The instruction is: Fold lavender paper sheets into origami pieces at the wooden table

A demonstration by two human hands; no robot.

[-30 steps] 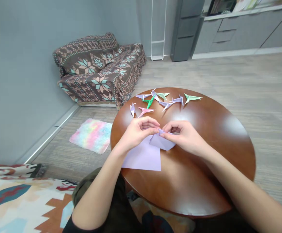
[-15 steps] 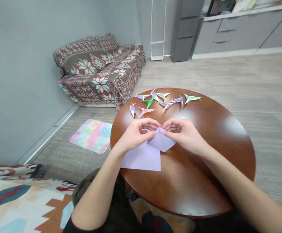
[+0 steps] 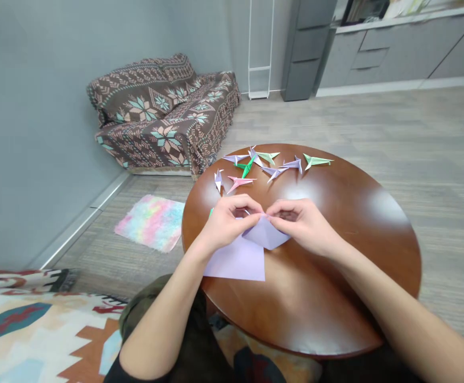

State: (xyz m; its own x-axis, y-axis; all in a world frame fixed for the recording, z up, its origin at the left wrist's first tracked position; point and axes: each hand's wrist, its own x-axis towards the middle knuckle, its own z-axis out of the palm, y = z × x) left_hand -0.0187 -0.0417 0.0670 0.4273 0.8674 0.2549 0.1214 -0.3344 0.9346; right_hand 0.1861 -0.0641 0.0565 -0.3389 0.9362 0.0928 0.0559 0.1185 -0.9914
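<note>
Left hand (image 3: 227,219) and right hand (image 3: 304,221) pinch the folded lavender paper (image 3: 267,234) at its top — best align layers before creasing, clear of lavender sheet (image 3: 238,261) below left fingers (image 3: 251,219).

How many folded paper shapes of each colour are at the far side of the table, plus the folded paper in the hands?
Light purple folded paper shapes: 5
Pale green folded paper shapes: 2
Bright green folded paper shape: 1
Pink folded paper shape: 1
Held light purple folded paper: 1
Total: 10
</note>
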